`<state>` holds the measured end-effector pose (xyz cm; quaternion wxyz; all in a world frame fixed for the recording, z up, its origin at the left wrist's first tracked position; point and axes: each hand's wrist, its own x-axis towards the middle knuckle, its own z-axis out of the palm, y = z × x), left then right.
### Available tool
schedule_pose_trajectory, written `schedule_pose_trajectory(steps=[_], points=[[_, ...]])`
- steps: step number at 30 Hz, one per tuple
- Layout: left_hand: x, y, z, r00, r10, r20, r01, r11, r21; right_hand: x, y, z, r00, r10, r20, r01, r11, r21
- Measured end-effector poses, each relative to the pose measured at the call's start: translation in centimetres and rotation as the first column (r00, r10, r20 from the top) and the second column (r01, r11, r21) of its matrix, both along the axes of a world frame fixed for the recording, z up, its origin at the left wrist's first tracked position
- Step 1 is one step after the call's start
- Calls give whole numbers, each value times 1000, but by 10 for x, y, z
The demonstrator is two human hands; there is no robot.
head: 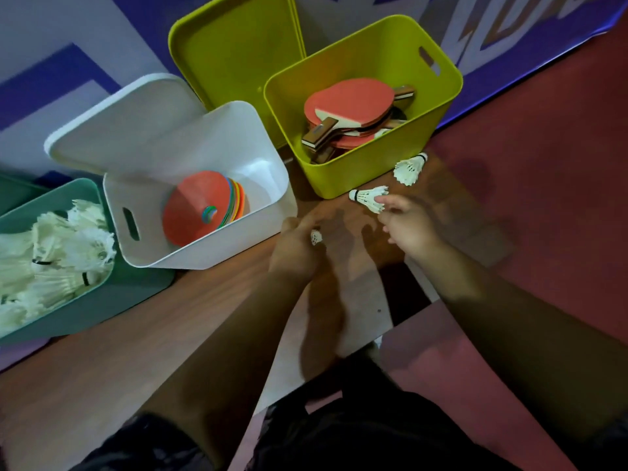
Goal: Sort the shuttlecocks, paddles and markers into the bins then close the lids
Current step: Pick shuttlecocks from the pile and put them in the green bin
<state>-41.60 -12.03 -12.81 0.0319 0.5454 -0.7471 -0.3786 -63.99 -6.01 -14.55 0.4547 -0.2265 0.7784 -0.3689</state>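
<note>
Done: paddles point(350, 110) lie in the green bin point(339, 178) at 1 o'clock, markers point(200, 212) are stacked in the white bin point(238, 137) at 10 o'clock, and a pile point(51, 263) of shuttlecocks fills the teal bin point(112, 300) at 9 o'clock.
To do: by my reading 3 shuttlecocks are outside the teal bin and no bin is closed. Sorting looks nearly over, and every lid is still to do.
Left hand point(299, 246): near centre, fingers curled round a held shuttlecock point(316, 237).
Right hand point(411, 226): at 3 o'clock, fingers loose and spread, tips touching the skirt of the near shuttlecock point(368, 198) on the counter point(204, 334), not closed on it.
Far shuttlecock point(409, 168): on the counter at 2 o'clock, just beside the green bin's front wall.
Lids: white lid point(119, 130) leans behind the white bin, and green lid point(234, 45) stands at 12 o'clock.
Hidden: the teal bin is cut off by the left edge, and I cannot tell whether a dark shape behind it is its lid. The held shuttlecock shows only a scrap of white. The lower paddles are buried, so their count is unclear.
</note>
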Motion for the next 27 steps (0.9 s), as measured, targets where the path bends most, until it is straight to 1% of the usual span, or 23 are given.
schedule_pose_trajectory(steps=[3, 5, 7, 9, 11, 13, 14, 16, 17, 20, 23, 24, 25, 27], points=[[-10, 2, 7, 991, -16, 135, 13, 1000, 21, -9, -10, -4, 990, 128, 52, -130, 991, 44], [-8, 5, 4, 982, 34, 184, -43, 998, 42, -9, -14, -9, 979, 192, 63, -196, 979, 59], [0, 8, -1, 975, 95, 200, -101, 995, 20, -5, -14, -13, 976, 210, 55, -213, 975, 64], [14, 11, -4, 972, 159, 173, -160, 987, -11, 6, -13, -16, 978, 210, 3, -210, 976, 64], [35, 16, -2, 971, 216, 101, -216, 976, -11, 26, -11, -15, 959, 272, -82, -266, 961, 75], [58, 23, 8, 963, 267, -26, -266, 963, 40, 55, -10, -9, 932, 349, -102, -342, 936, 78], [71, 27, 14, 942, 321, -95, -314, 946, 83, 72, -10, -3, 915, 392, -99, -386, 920, 71], [99, 32, 26, 871, 450, -196, -431, 892, 134, 108, -14, 11, 853, 510, -108, -508, 860, 51], [113, 34, 32, 834, 502, -231, -483, 865, 135, 125, -18, 17, 806, 580, -119, -579, 814, 47], [162, 35, 53, 720, 619, -313, -609, 780, 141, 176, -34, 46, 612, 769, -185, -775, 630, 56], [216, 36, 77, 562, 730, -389, -739, 654, 161, 224, -52, 81, 462, 857, -227, -874, 484, 51], [235, 36, 83, 511, 753, -414, -772, 614, 164, 240, -58, 92, 432, 871, -234, -890, 453, 47], [255, 36, 89, 465, 770, -437, -797, 579, 172, 256, -63, 102, 425, 876, -228, -896, 443, 35], [292, 34, 98, 368, 796, -481, -826, 517, 224, 287, -74, 121, 450, 867, -216, -889, 457, -16]])
